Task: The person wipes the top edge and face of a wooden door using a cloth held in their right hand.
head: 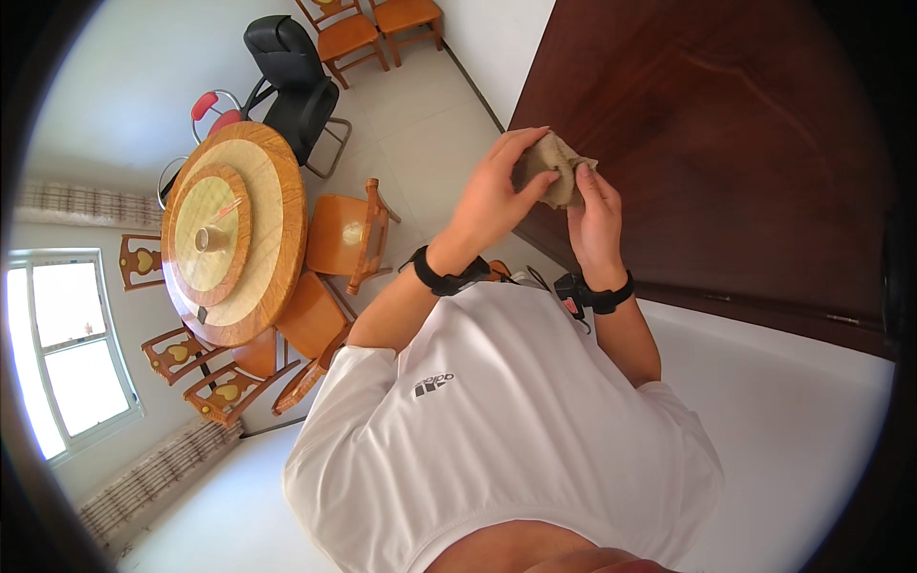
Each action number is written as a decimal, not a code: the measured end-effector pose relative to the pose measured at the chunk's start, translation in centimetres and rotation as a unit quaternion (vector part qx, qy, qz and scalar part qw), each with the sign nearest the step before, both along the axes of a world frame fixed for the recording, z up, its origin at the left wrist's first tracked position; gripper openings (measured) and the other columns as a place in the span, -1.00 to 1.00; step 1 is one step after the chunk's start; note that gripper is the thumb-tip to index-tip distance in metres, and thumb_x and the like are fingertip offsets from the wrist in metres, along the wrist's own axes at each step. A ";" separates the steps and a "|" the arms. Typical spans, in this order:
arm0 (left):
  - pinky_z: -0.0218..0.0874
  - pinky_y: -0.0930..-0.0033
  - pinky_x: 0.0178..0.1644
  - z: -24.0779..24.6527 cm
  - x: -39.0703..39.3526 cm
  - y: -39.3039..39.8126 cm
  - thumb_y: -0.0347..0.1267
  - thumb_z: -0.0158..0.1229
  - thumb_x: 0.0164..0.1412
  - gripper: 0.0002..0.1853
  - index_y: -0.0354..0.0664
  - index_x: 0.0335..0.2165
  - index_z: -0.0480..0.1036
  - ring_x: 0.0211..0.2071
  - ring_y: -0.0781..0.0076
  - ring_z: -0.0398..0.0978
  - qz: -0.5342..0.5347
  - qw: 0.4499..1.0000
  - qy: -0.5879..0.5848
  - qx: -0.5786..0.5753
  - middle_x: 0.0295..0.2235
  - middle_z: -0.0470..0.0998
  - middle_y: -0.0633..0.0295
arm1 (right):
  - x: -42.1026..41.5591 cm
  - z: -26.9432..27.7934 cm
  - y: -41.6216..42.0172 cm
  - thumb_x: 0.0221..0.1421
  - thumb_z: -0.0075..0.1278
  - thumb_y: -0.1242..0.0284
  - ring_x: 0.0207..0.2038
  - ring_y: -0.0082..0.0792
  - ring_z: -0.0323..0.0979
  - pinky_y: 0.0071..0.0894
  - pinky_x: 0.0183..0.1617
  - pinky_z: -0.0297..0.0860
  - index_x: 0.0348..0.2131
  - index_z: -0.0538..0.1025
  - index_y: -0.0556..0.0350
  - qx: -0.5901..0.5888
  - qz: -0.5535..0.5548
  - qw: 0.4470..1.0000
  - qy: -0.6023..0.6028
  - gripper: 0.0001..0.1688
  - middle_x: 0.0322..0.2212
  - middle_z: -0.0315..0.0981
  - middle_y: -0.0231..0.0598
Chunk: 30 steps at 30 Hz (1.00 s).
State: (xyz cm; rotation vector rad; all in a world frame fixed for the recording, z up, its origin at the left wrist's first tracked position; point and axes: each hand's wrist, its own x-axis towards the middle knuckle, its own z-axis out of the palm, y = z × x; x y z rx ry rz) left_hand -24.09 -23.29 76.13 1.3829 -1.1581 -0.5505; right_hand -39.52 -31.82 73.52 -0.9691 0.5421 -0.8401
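A crumpled brown cloth (pixel 551 154) is bunched between my two hands in front of the dark wooden door (pixel 716 165). My left hand (pixel 501 175) curves around the cloth's left side, its fingers over the top and its thumb pressing the near face. From the other side, my right hand (pixel 596 211) pinches the cloth's right edge, with the thumb up. Part of the cloth is hidden behind the fingers. Both wrists wear black straps, and a small black device sits on the right one. Whether the cloth touches the door, I cannot tell.
Left of me stands a round table (pixel 279 286) with a raised turntable (pixel 200 268) that bears a roll-like object (pixel 208 239). Wooden chairs (pixel 337 233) surround it. A black armchair (pixel 290 86) is beyond, near a window-side wall. Light tiles (pixel 408 143) cover the floor.
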 end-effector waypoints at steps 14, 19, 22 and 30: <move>0.33 0.28 0.19 -6.9 0.7 0.4 -0.30 0.00 0.48 -0.60 -0.33 0.13 0.43 0.05 0.37 0.53 -0.160 0.836 0.504 0.144 0.05 0.57 0.14 | -3.6 -2.6 0.8 0.36 0.09 0.25 0.05 -0.36 0.47 -0.27 0.17 0.35 0.07 0.50 0.21 0.241 -0.015 0.970 -0.025 -0.55 0.01 0.53 -0.28; 0.32 0.30 0.20 -6.2 0.7 -0.9 -0.33 0.06 0.46 -0.61 -0.31 0.14 0.44 0.05 0.40 0.53 -0.224 0.903 0.349 0.110 0.00 0.60 0.20 | -5.7 -3.8 1.7 0.22 0.24 0.45 -0.09 -0.46 0.49 -0.43 0.04 0.40 -0.03 0.57 0.25 0.069 -0.068 0.993 0.066 -0.64 -0.10 0.53 -0.32; 0.31 0.29 0.21 -4.7 0.1 -1.5 -0.26 0.00 0.50 -0.58 -0.30 0.17 0.41 0.10 0.38 0.48 -0.222 0.923 0.298 0.095 0.04 0.56 0.15 | -6.2 -1.7 2.2 0.14 0.27 0.55 -0.15 -0.51 0.46 -0.46 -0.03 0.40 -0.12 0.62 0.28 -0.171 -0.210 0.951 0.147 -0.71 -0.17 0.49 -0.35; 0.29 0.26 0.20 -6.0 -5.4 -3.2 -0.09 -0.01 0.48 -0.47 -0.33 0.14 0.41 0.10 0.39 0.46 -0.335 0.794 0.467 0.199 0.02 0.55 0.17 | -8.4 0.0 3.7 -0.09 0.28 0.60 -0.14 -0.11 0.44 -0.21 -0.10 0.42 -0.18 0.67 0.07 -0.565 -0.216 0.694 0.391 -0.63 -0.21 0.42 -0.24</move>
